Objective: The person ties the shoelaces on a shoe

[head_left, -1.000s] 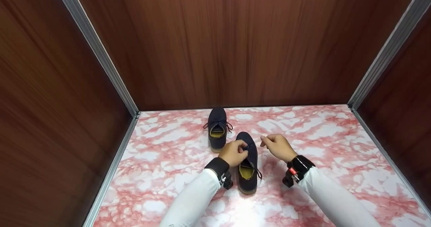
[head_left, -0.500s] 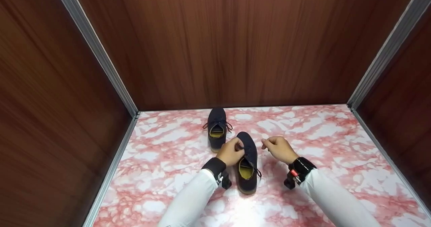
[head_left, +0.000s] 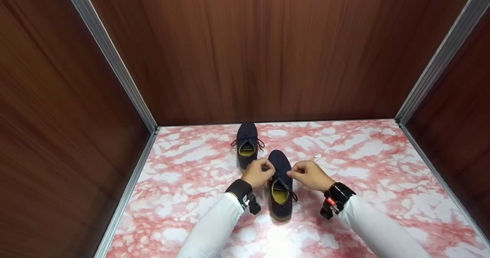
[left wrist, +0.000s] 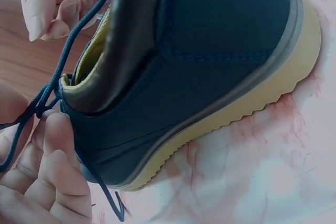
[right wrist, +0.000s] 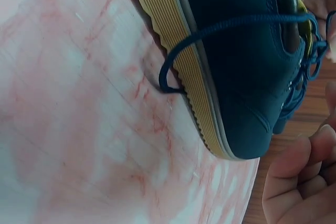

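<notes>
A dark navy lace-up shoe (head_left: 281, 159) with a yellow lining stands on the floor between the hands, toe pointing away. At its left side my left hand (head_left: 258, 173) pinches the blue shoelace (left wrist: 67, 45) between thumb and fingertips, close to the knot. My right hand (head_left: 312, 176) hovers by the shoe's right side, fingers loosely bent, tips right at the lacing in the head view; no lace shows between them in the wrist views. One lace end hangs over the pale ridged sole (right wrist: 157, 3) on the right side.
A matching shoe (head_left: 248, 131), its laces tied in a bow, stands farther back to the left, close by the left hand. Brown wood-grain panels (head_left: 268, 51) with grey metal corner strips (head_left: 118, 59) enclose the red-and-white marbled surface (head_left: 183, 196).
My left hand has drawn slightly left off the shoe's top. My right hand has come left and nearer, up to the lacing. Both shoes have stayed in place.
</notes>
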### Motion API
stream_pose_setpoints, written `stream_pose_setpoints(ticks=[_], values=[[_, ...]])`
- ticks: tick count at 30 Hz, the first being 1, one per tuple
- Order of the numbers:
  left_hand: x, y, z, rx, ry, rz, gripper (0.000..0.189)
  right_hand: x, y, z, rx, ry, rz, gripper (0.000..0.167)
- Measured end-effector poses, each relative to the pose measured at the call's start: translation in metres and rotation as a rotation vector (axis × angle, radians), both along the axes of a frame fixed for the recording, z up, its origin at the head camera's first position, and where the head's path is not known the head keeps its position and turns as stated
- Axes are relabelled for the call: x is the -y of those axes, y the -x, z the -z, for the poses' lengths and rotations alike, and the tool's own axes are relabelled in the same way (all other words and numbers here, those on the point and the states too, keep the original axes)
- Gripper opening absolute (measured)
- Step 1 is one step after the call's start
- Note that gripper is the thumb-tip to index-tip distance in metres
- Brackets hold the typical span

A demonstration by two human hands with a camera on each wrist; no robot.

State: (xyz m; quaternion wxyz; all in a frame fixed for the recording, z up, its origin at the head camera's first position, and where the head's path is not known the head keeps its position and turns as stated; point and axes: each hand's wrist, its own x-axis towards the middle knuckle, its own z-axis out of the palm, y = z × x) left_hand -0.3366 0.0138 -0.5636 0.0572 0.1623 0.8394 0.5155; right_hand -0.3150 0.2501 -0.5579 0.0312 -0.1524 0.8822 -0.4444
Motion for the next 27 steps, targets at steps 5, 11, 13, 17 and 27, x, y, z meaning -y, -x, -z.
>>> stream_pose_setpoints(ticks=[5, 11, 13, 17, 27], values=[[0.002, 0.0, 0.0, -0.01, -0.022, -0.01, 0.005, 0.005, -0.003, 0.002, 0.021, 0.011, -0.058, 0.021], [0.003, 0.0, 0.0, -0.03, -0.003, -0.026, 0.006, 0.014, -0.006, 0.003, 0.016, -0.009, -0.087, 0.023], [0.004, -0.001, 0.0, -0.034, 0.0, -0.028, 0.006, 0.015, -0.006, 0.003, 0.012, -0.018, -0.09, 0.024], [0.005, -0.001, 0.0, -0.035, 0.001, -0.034, 0.006, 0.019, -0.008, 0.003, 0.012, -0.026, -0.085, 0.025], [0.005, -0.003, 0.004, -0.021, 0.015, -0.061, 0.008, 0.024, -0.009, 0.005, -0.027, -0.049, -0.102, 0.018]])
